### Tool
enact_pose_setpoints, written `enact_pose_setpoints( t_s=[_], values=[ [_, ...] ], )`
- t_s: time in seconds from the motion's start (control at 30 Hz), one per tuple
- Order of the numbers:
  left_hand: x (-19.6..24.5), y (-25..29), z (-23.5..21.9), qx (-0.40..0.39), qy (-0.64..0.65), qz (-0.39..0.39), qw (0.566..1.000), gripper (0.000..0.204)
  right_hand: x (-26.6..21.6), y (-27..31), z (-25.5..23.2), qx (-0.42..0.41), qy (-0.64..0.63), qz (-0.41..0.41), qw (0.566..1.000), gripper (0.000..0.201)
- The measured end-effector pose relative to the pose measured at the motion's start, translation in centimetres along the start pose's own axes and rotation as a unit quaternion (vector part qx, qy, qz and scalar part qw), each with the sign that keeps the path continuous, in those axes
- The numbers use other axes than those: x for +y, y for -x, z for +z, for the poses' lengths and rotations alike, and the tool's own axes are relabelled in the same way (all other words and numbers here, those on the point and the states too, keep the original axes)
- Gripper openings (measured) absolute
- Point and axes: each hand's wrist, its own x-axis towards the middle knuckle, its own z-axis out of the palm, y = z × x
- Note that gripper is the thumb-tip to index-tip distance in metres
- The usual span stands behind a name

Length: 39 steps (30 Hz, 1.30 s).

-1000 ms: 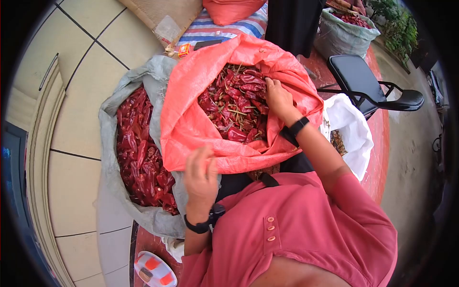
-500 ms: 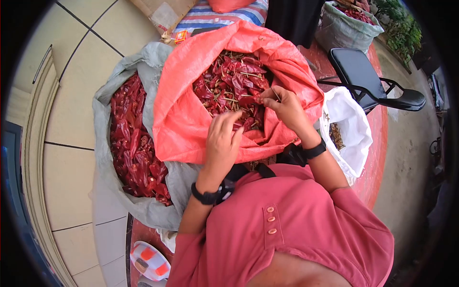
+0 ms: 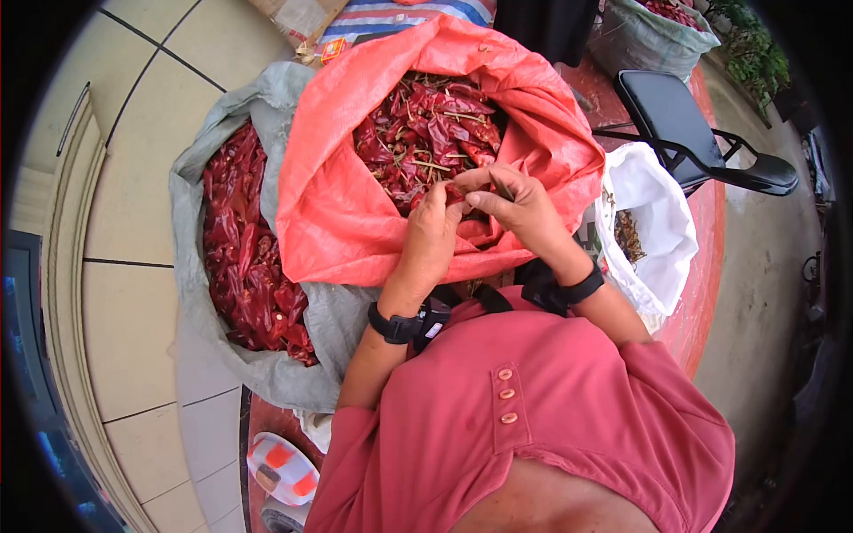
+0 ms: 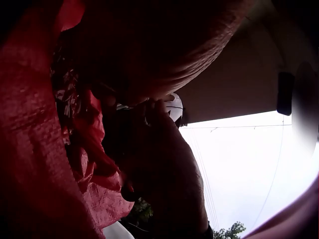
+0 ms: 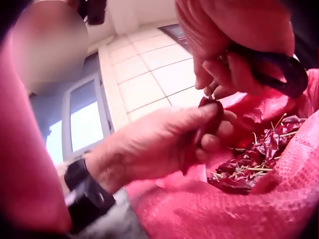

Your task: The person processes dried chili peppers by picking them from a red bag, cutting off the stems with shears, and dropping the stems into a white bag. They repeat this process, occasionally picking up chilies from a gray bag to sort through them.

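In the head view both hands meet over the front of a red woven sack (image 3: 338, 222) filled with dried chilies (image 3: 435, 133). My left hand (image 3: 431, 231) pinches one dried chili (image 5: 212, 112) between thumb and fingers, with its stem end up, as the right wrist view shows. My right hand (image 5: 234, 40) grips scissors with a dark looped handle (image 5: 294, 82); their metal tip is at the chili's stem. The left wrist view is dark, with the hands' fingertips close together beside the sack's folds.
A grey sack (image 3: 200, 240) of red chilies (image 3: 249, 258) stands left. To the right are a white sack (image 3: 666, 231) holding brownish bits and a black folding chair (image 3: 666, 115). Another filled sack (image 3: 649, 44) stands behind. A patterned dish (image 3: 283, 466) lies front left.
My right hand has come from the chilies at the sack's right side toward the front. The left hand has risen from the front rim to meet it and now pinches a chili.
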Motion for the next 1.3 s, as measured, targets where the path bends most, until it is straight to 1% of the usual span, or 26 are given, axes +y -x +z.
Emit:
enact_pose_setpoints(
  t_s=[0.03, 0.07, 0.1, 0.17, 0.23, 0.27, 0.3, 0.37, 0.4, 0.43, 0.47, 0.57, 0.63, 0.67, 0.77, 0.83, 0.93, 0.97, 1.03, 1.07, 1.1, 1.17, 1.2, 1.23, 1.27, 1.3],
  values=[
    [0.0, 0.1, 0.0, -0.019, 0.015, -0.015, 1.000, 0.030, 0.8, -0.1, 0.2, 0.020, 0.081, -0.084, 0.993, 0.017],
    [0.0, 0.2, 0.1, -0.038, 0.030, -0.029, 0.998, 0.032, 1.5, -0.4, 0.2, 0.039, 0.163, -0.166, 0.972, 0.015],
    [0.3, 0.4, 0.2, -0.066, 0.084, -0.067, 0.992, 0.031, 1.6, -0.6, 0.4, 0.058, 0.242, -0.246, 0.937, 0.014],
    [1.5, 0.9, 0.2, -0.121, 0.191, -0.144, 0.963, 0.032, 1.3, 0.0, 0.8, 0.085, 0.260, -0.240, 0.932, 0.015],
    [2.1, 1.1, -0.5, -0.148, 0.206, -0.140, 0.957, 0.032, 1.0, 0.3, 0.9, 0.098, 0.280, -0.234, 0.926, 0.013],
    [2.4, 1.1, -0.7, -0.161, 0.214, -0.138, 0.954, 0.032, 0.8, 0.4, 1.1, 0.102, 0.223, -0.182, 0.952, 0.011],
    [2.6, 1.2, -0.8, -0.152, 0.222, -0.128, 0.955, 0.031, 0.6, 0.4, 1.2, 0.105, 0.165, -0.128, 0.972, 0.009],
    [2.9, 1.3, -0.9, -0.134, 0.238, -0.107, 0.956, 0.030, 0.2, 0.6, 1.4, 0.097, 0.026, -0.016, 0.995, 0.008],
    [2.7, 1.4, -0.9, -0.131, 0.216, -0.095, 0.963, 0.030, -0.1, 0.5, 1.3, 0.086, -0.054, 0.040, 0.994, 0.010],
    [2.2, 1.4, -0.7, -0.128, 0.194, -0.082, 0.969, 0.030, -0.2, 0.3, 1.2, 0.075, -0.133, 0.095, 0.984, 0.012],
    [1.8, 1.5, -0.7, -0.126, 0.173, -0.070, 0.974, 0.029, -0.2, 0.3, 1.1, 0.066, -0.142, 0.113, 0.981, 0.014],
    [1.2, 1.7, -0.7, -0.115, 0.162, -0.047, 0.979, 0.028, 0.1, 0.2, 0.7, 0.032, -0.181, 0.163, 0.969, 0.018],
    [1.3, 1.7, -1.0, -0.129, 0.165, -0.052, 0.976, 0.028, 0.9, 0.1, 0.3, 0.004, -0.225, 0.192, 0.955, 0.019],
    [1.4, 1.7, -1.2, -0.136, 0.166, -0.054, 0.975, 0.028, 1.0, 0.1, 0.2, 0.000, -0.252, 0.220, 0.942, 0.018],
    [1.6, 1.9, -1.6, -0.157, 0.170, -0.039, 0.972, 0.029, 1.4, 0.1, -0.1, -0.019, -0.332, 0.298, 0.895, 0.017],
    [1.0, 2.1, -1.5, -0.164, 0.163, -0.023, 0.973, 0.029, 2.5, -0.1, -0.5, -0.041, -0.384, 0.342, 0.857, 0.017],
    [0.9, 2.4, -1.6, -0.170, 0.180, -0.023, 0.969, 0.030, 3.4, -0.1, -0.7, -0.094, -0.470, 0.350, 0.805, 0.017],
    [0.9, 2.5, -1.8, -0.172, 0.190, -0.026, 0.966, 0.030, 3.8, -0.1, -0.8, -0.113, -0.483, 0.347, 0.796, 0.017],
    [0.4, 2.6, -2.2, -0.200, 0.181, -0.033, 0.962, 0.030, 4.2, -0.1, -0.8, -0.151, -0.507, 0.340, 0.778, 0.017],
    [0.2, 2.6, -2.4, -0.215, 0.177, -0.036, 0.960, 0.029, 4.3, -0.1, -0.2, -0.049, -0.362, 0.186, 0.912, 0.016],
    [0.7, 2.7, -3.0, -0.248, 0.150, -0.049, 0.956, 0.029, 4.2, -0.4, 1.1, 0.057, -0.192, 0.016, 0.980, 0.015],
    [2.6, 3.5, -4.8, -0.315, 0.094, -0.074, 0.942, 0.028, 1.5, -0.7, -1.5, 0.179, -0.109, 0.005, 0.978, 0.016],
    [3.1, 4.4, -5.2, -0.255, 0.098, -0.068, 0.960, 0.027, 0.1, -0.9, -2.8, 0.239, -0.065, 0.007, 0.969, 0.017],
    [3.5, 5.7, -5.7, -0.196, 0.103, -0.063, 0.973, 0.025, -1.1, -1.2, -4.4, 0.289, -0.053, -0.028, 0.956, 0.018],
    [3.8, 6.6, -6.4, -0.136, 0.106, -0.056, 0.983, 0.024, -2.8, -0.6, -6.2, 0.314, 0.009, -0.041, 0.948, 0.020],
    [4.1, 7.2, -7.7, -0.065, 0.078, -0.059, 0.993, 0.024, -4.3, 0.0, -7.3, 0.334, 0.059, -0.079, 0.937, 0.020]
  ],
)
